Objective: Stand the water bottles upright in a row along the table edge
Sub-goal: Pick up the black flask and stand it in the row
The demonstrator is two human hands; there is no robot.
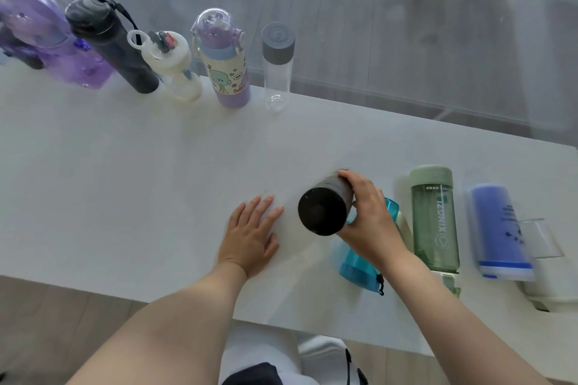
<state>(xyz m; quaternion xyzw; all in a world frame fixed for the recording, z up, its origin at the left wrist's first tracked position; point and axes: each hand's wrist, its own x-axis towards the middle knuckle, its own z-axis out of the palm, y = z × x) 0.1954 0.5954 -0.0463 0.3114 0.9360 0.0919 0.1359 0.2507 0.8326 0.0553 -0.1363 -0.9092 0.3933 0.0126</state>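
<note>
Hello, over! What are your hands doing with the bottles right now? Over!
Right hand grips dark bottle, lifted. Left hand flat on table. Six bottles upright at far edge; next gap beside clear bottle unobstructed.

A broad bare stretch of table is left at centre and left — bounded above by upright bottles, at lower right by lying bottles.

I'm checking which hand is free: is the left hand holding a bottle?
No. The left hand lies flat on the table with fingers spread, while the right hand grips the dark bottle.
</note>
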